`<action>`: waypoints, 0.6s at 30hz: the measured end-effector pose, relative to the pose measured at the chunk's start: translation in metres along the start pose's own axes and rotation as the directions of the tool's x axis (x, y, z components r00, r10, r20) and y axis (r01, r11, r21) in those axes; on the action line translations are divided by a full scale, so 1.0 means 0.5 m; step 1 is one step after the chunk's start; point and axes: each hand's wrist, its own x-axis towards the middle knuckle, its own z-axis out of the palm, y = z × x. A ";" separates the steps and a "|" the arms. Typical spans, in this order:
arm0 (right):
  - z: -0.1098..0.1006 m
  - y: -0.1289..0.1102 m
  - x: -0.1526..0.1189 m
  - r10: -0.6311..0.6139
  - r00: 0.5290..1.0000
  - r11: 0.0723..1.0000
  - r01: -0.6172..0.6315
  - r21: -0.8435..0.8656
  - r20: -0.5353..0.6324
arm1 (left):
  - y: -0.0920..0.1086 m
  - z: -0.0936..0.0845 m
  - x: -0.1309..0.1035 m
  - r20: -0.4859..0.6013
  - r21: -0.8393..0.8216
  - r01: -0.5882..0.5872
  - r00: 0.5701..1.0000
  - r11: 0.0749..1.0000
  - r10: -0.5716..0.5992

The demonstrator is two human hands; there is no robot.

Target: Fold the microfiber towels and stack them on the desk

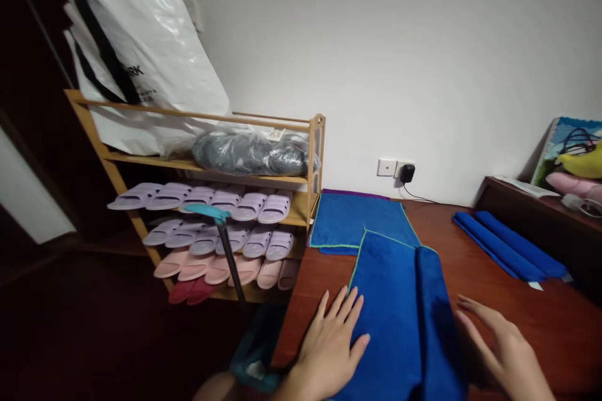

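A blue cloth (388, 307) with a green-stitched edge lies on the brown wooden table (310, 301), its right side folded over lengthwise. My left hand (332, 344) rests on the cloth's left edge, fingers spread and palm down. To the right of the fold, my right hand (505, 341) hovers at or just over the tabletop, fingers loosely curved and apart, holding nothing. Behind the cloth, another blue cloth (355, 219) lies flat, a purple edge showing beneath it. Folded blue cloths (510, 244) lie in long strips at the table's right.
At left, a wooden rack (301, 207) holds several slippers (254, 203), a white bag (155, 56) and a plastic-wrapped grey bundle (254, 153). A turquoise-topped handle (207, 210) stands before it. A black plug (407, 173) sits in the wall socket. A raised dark ledge (527, 213) borders the right.
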 end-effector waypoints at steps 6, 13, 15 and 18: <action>0.061 -0.134 -0.030 -0.294 0.880 0.950 0.311 0.016 0.374 | 0.004 0.012 0.001 -0.038 0.071 0.007 0.999 0.997 -0.004; 0.059 0.078 -0.085 -0.108 0.972 0.994 0.107 0.016 0.208 | 0.001 0.017 0.000 -0.073 0.142 -0.008 0.997 0.990 0.018; 0.039 0.146 -0.112 -0.061 0.987 0.998 0.060 0.010 0.152 | -0.002 0.020 0.000 -0.083 0.155 -0.011 0.996 0.988 0.024; 0.004 0.193 -0.143 0.026 0.989 0.998 -0.018 -0.055 0.147 | -0.004 0.024 0.003 -0.092 0.165 -0.019 0.995 0.986 0.034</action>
